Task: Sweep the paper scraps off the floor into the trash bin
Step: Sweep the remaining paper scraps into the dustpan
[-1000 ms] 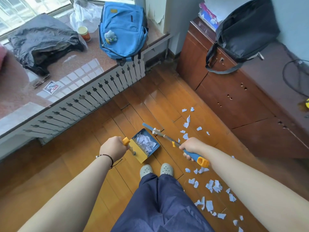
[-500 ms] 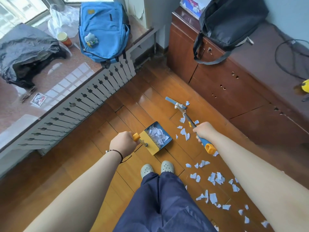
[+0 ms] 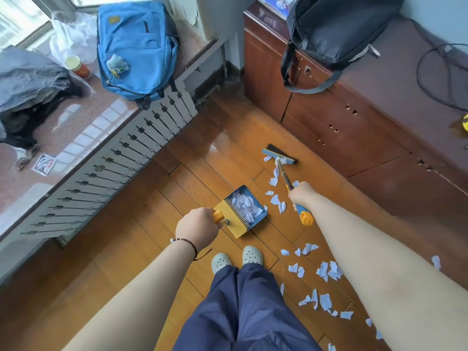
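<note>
Many paper scraps (image 3: 326, 271) on wood floor (image 3: 141, 249) | left hand (image 3: 197, 228) fingers grip dustpan (image 3: 240, 214) | right hand (image 3: 301, 195) fingers grip broom (image 3: 279, 158)

Both bare arms stretched forward and down. Left hand (image 3: 197, 228) fisted, back of hand up, fingers curled round orange dustpan handle (image 3: 217, 216); beaded bracelet (image 3: 186, 243) on left wrist. Right hand (image 3: 301, 196) farther forward, fingers wrapped round broom handle (image 3: 304, 215), orange end sticking out behind hand. Legs in dark blue trousers (image 3: 243, 307), feet in pale clogs (image 3: 236, 258), side by side.
</note>
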`<move>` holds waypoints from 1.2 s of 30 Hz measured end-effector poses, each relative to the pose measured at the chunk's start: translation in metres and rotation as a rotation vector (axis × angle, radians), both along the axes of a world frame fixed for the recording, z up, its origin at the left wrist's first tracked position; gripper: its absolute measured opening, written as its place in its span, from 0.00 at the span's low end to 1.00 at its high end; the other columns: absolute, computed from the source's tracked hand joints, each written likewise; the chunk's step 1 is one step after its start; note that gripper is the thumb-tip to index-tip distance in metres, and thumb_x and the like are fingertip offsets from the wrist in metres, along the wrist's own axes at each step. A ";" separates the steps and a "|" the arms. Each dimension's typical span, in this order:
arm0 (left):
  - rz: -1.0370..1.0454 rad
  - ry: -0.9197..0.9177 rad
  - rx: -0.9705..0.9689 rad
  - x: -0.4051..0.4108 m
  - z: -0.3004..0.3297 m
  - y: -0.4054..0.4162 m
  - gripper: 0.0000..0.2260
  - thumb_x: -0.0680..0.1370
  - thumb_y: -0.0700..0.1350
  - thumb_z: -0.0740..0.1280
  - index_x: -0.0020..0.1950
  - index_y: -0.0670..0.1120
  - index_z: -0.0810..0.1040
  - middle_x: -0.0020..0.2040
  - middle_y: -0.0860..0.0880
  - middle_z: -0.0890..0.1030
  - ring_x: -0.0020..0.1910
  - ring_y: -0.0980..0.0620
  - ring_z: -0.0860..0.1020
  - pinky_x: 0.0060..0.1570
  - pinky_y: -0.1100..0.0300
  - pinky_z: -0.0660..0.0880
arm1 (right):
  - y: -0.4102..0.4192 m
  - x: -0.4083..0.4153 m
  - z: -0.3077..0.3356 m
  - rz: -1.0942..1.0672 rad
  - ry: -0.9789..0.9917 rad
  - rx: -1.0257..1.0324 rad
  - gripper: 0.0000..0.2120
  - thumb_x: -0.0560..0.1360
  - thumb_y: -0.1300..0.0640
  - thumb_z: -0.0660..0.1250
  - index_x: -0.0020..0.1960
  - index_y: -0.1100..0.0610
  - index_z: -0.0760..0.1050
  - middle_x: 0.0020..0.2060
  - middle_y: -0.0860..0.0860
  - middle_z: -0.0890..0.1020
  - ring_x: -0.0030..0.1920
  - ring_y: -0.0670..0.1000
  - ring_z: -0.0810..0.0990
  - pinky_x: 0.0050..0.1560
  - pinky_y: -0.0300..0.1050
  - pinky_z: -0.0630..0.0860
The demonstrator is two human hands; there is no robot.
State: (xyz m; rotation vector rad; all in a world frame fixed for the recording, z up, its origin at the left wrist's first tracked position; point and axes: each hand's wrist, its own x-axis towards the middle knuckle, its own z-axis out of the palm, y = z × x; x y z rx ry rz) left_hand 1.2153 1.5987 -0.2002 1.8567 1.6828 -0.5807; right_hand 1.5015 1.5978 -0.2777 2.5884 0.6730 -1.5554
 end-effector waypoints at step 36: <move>-0.118 0.002 0.030 -0.001 0.014 -0.022 0.15 0.81 0.56 0.65 0.38 0.51 0.71 0.35 0.50 0.78 0.34 0.51 0.78 0.35 0.57 0.79 | -0.160 0.052 0.038 -0.287 -0.068 -0.083 0.10 0.79 0.60 0.64 0.57 0.65 0.70 0.37 0.57 0.78 0.32 0.53 0.74 0.27 0.43 0.67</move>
